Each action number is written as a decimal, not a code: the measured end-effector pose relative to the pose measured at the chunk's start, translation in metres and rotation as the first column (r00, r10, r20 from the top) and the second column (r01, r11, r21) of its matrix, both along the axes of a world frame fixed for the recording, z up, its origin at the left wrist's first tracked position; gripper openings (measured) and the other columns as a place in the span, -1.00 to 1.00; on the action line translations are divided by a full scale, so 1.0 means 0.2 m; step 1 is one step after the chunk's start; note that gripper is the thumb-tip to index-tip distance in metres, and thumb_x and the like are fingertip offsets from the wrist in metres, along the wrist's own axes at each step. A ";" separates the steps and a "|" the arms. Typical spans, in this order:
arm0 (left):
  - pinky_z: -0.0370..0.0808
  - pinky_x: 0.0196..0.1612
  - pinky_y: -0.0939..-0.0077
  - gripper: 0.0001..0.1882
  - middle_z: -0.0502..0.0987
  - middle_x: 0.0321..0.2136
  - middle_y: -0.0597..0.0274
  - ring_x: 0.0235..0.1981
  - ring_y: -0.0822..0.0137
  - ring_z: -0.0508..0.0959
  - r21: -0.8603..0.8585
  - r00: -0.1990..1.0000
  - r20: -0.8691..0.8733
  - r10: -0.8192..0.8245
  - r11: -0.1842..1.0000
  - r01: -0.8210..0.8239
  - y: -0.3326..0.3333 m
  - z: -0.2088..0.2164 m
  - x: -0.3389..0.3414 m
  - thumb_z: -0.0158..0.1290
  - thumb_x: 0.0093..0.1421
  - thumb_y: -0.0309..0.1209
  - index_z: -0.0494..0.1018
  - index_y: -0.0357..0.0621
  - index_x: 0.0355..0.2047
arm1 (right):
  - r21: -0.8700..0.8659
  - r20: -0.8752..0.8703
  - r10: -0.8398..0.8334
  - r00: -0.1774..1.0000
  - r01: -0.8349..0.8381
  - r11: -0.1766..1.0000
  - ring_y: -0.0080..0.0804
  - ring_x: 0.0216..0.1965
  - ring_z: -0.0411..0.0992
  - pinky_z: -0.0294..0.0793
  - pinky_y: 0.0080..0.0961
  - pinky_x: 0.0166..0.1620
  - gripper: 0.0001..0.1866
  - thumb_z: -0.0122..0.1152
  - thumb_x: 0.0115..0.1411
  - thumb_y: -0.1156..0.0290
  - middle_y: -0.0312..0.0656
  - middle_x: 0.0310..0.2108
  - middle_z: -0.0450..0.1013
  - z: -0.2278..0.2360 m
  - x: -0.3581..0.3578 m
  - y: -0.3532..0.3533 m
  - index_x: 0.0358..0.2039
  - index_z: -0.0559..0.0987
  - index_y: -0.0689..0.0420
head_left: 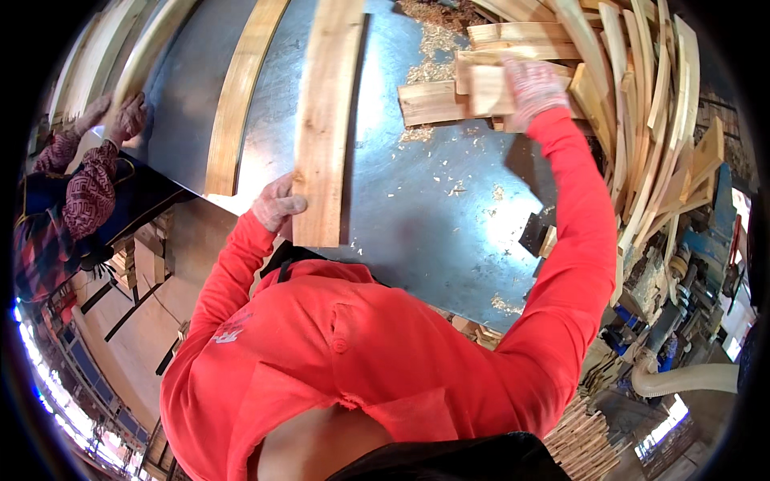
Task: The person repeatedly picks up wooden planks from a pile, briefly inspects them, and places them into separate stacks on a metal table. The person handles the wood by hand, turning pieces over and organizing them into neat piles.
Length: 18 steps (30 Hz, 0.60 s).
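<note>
Light glares off the grey metal worktable (pixel 425 240) before me, with brown floor (pixel 196 256) to its left. White brightness (pixel 38 377) streams in beyond; over right, a ribbed cream hose (pixel 690 380) curves.

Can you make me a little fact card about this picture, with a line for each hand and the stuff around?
Left hand: holding the near end of a long wooden plank
Right hand: on a short board
Surface: shiny metal tabletop
Also on it: a narrower plank, wood shavings
Far right: heap of wooden strips
Far left: co-worker's hand at another plank
</note>
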<state>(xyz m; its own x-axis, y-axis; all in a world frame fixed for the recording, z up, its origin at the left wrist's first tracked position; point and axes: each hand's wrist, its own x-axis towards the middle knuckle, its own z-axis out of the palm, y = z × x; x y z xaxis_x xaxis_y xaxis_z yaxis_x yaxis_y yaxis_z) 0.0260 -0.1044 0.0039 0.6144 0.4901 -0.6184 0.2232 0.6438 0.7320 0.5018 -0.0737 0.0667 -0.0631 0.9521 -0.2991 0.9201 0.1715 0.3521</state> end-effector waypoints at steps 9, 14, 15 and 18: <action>0.44 -0.03 0.46 -0.40 0.51 -0.11 0.17 -0.14 0.38 0.51 0.177 0.911 0.048 0.409 0.894 -0.411 0.03 -0.23 -0.07 0.02 0.01 -0.50 0.30 -0.33 0.13 | 0.264 -0.557 0.264 0.787 -0.133 0.955 0.21 0.23 0.11 0.08 0.11 0.23 0.09 0.33 -0.16 -0.05 0.17 0.16 0.21 0.08 -1.04 -0.01 0.35 0.07 0.08; 0.41 -0.01 0.40 -0.55 0.54 -0.17 0.05 -0.11 0.17 0.52 0.700 0.930 -0.175 0.323 0.705 -0.113 0.28 -0.32 -0.11 0.06 0.04 -0.41 0.44 -0.27 -0.02 | -0.049 -0.568 0.005 0.823 -0.040 0.998 0.02 0.35 -0.05 -0.02 -0.01 0.32 0.28 0.54 -0.41 -0.06 0.07 0.31 0.02 -0.18 -0.61 -0.14 0.33 0.09 0.05; 0.42 -0.01 0.38 -0.56 0.55 -0.18 0.04 -0.12 0.12 0.53 0.848 0.904 -0.344 0.255 0.497 0.182 0.34 -0.34 -0.09 0.10 0.02 -0.39 0.46 -0.24 -0.04 | -0.005 -0.522 -0.015 0.853 0.015 1.000 0.03 0.33 0.01 0.01 -0.01 0.31 0.25 0.53 -0.38 -0.06 0.07 0.30 0.06 -0.20 -0.62 -0.16 0.32 0.10 0.03; 0.43 -0.03 0.34 -0.56 0.57 -0.23 0.02 -0.14 0.06 0.54 0.822 0.832 -0.485 0.268 0.466 0.328 0.49 -0.30 0.02 0.19 -0.02 -0.37 0.50 -0.14 -0.08 | 0.120 -0.446 -0.091 0.891 0.161 0.980 0.05 0.20 0.21 0.15 -0.06 0.24 0.19 0.52 -0.32 -0.07 0.07 0.20 0.22 -0.26 -0.68 -0.27 0.31 0.13 0.03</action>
